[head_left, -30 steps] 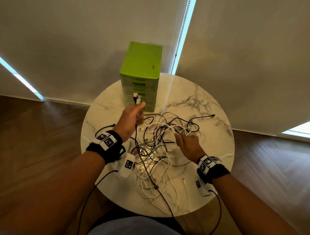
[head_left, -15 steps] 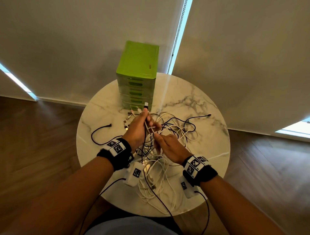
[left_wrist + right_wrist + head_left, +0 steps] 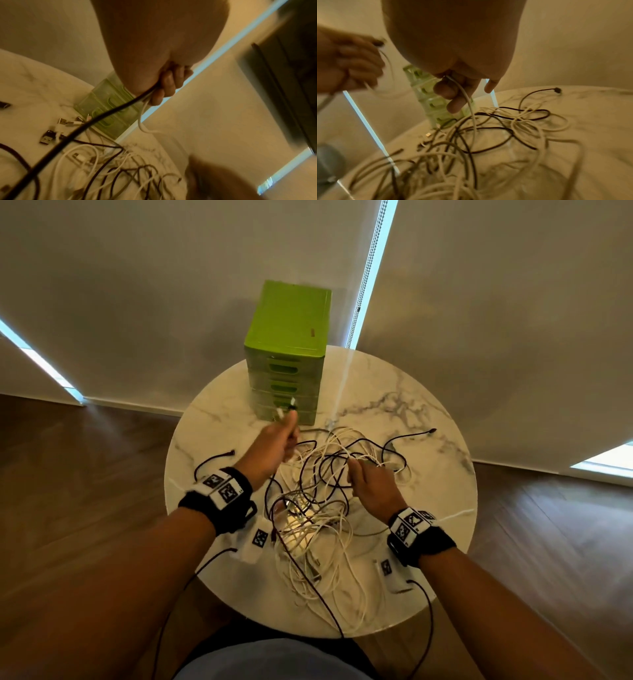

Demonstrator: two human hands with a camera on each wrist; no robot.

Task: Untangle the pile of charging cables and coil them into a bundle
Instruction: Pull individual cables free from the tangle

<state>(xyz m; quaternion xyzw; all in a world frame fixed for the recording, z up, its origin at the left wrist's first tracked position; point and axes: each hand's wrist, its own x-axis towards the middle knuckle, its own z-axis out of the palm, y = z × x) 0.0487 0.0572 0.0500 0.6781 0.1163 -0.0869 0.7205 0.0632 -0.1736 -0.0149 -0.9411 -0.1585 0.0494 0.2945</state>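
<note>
A tangle of white and black charging cables (image 3: 318, 501) lies on the round marble table (image 3: 428, 440). My left hand (image 3: 274, 446) is raised over the table's far left part and grips a black cable (image 3: 96, 120) and a white cable (image 3: 142, 117), their plug ends (image 3: 286, 407) sticking up above the fist. My right hand (image 3: 371, 484) hovers over the pile's right side and pinches a white cable (image 3: 467, 100) that runs down into the tangle (image 3: 488, 135).
A green drawer box (image 3: 287, 350) stands at the table's far edge, just behind my left hand. Loose USB plugs (image 3: 49, 135) lie beside it. A black cable end (image 3: 430, 432) reaches toward the right. Pale wall and blinds rise behind; wood floor surrounds the table.
My hands were together over the pile half a second ago. The left hand has since risen and moved away toward the green box with its cables; the right hand has moved right.
</note>
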